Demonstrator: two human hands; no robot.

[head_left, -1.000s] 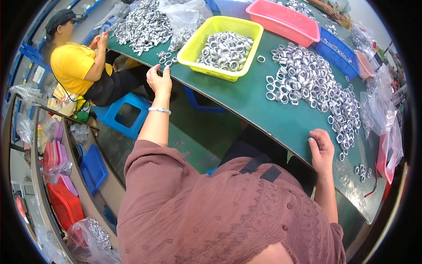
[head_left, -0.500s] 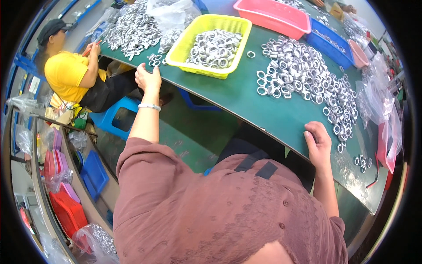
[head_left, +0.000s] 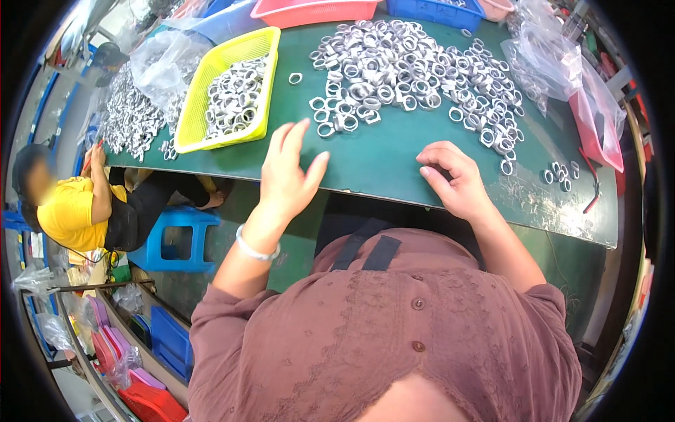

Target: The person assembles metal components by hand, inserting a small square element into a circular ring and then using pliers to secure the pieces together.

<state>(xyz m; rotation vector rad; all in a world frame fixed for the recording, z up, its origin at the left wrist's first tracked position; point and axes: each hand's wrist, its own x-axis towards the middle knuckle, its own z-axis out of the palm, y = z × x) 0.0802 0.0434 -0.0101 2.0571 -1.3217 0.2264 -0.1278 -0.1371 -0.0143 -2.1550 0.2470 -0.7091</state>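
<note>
My left hand [head_left: 290,172] is raised over the table's near edge, its fingers spread and thumb apart, holding nothing. It is nearest to the yellow basket [head_left: 188,131], which holds many silver metal rings [head_left: 238,95] with flattened tabs. At the edge further right, my right hand [head_left: 453,179] has loosely curled fingers; a gap shows between thumb and fingertips, and nothing is visible in it. Beyond both hands, a large pile of the same rings [head_left: 394,63] spreads over the green table [head_left: 394,158]. One single ring [head_left: 295,78] lies between basket and pile.
A pink basket [head_left: 316,13] and a blue bin [head_left: 436,10] stand at the back. Several rings [head_left: 560,172] lie near the right corner beside a pink bin [head_left: 596,130]. Plastic bags [head_left: 545,56] lie there too. At left, a person in yellow [head_left: 70,214] sits near another metal pile [head_left: 129,112].
The view has swung left-to-right, shifting the table leftward. My left hand has come away from the rings beside the yellow basket toward my right hand, its fingers now spread.
</note>
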